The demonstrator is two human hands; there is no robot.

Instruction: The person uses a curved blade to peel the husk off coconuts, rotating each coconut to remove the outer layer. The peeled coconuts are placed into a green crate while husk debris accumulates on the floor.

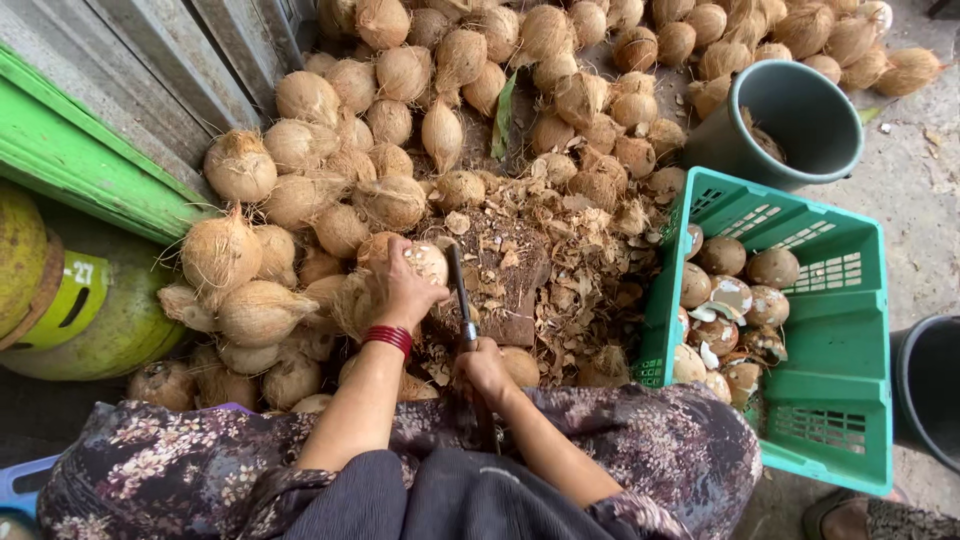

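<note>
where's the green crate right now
In the head view the green crate sits on the ground at the person's right, just right of the husk scraps and below the grey bucket, with peeled coconuts in it.

A brown, fibrous coconut (418, 262), partly stripped so a paler patch shows at its top, sits at the near edge of the big heap, left of centre. Just to its right a long dark blade (460, 290) stands almost upright in the picture, its tip beside the coconut and its handle end toward the near side, over a litter of husk scraps.
</note>
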